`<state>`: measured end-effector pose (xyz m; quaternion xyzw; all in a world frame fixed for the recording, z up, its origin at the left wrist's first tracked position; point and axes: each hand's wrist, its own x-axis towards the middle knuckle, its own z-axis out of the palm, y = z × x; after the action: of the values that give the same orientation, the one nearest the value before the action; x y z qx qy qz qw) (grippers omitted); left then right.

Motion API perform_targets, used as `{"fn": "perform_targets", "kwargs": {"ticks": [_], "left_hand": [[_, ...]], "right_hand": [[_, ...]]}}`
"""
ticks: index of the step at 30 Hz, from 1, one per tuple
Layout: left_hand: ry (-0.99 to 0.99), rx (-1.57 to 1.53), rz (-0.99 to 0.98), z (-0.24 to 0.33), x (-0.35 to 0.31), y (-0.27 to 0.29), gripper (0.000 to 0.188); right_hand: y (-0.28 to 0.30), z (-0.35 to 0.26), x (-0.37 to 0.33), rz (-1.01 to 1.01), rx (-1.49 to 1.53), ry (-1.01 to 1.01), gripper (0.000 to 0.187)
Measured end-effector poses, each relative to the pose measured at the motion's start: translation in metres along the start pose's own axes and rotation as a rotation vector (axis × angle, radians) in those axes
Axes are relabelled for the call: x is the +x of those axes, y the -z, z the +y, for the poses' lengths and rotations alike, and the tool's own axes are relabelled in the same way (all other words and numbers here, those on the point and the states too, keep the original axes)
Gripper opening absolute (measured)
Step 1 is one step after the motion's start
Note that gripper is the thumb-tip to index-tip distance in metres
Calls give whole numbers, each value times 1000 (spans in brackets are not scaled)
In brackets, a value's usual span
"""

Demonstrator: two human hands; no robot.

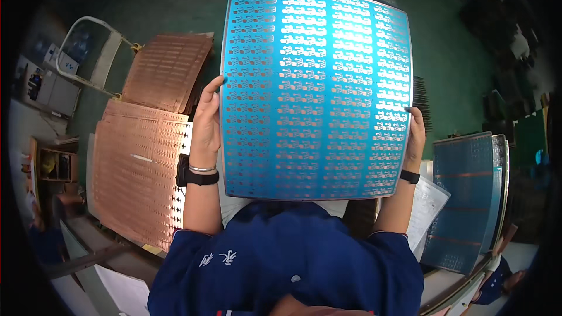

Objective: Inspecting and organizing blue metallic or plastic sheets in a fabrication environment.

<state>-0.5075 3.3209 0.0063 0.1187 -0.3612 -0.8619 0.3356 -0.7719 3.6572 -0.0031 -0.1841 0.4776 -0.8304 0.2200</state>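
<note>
A large blue circuit board panel (319, 105) with rows of copper-coloured patterns is held up in front of me, its upper middle bright with glare. My left hand (206, 120) grips its left edge, the fingertips at the rim. On the opposite edge my right hand (416, 134) is closed around the side, with its fingers partly hidden behind the panel. Each wrist wears a black band, and the left one also has a metal bangle.
Stacks of copper-coloured panels (132, 169) stand on my left, a thin white stick-like object (141, 158) on them. Beyond is a trolley with a white handle (82, 19). On my right lie a printed paper sheet (427, 208) and blue panels (462, 210). Another person's dark sleeve (494, 284) shows lower right.
</note>
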Motion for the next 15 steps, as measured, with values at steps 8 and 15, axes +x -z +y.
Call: {"fn": "perform_targets", "kwargs": {"ticks": [8, 15], "left_hand": [[-7, 168, -25, -4, -5, 11, 33], [-8, 141, -19, -8, -3, 23, 29]], "right_hand": [[5, 8, -9, 45, -80, 55, 21], [0, 7, -8, 24, -46, 76, 20]]}}
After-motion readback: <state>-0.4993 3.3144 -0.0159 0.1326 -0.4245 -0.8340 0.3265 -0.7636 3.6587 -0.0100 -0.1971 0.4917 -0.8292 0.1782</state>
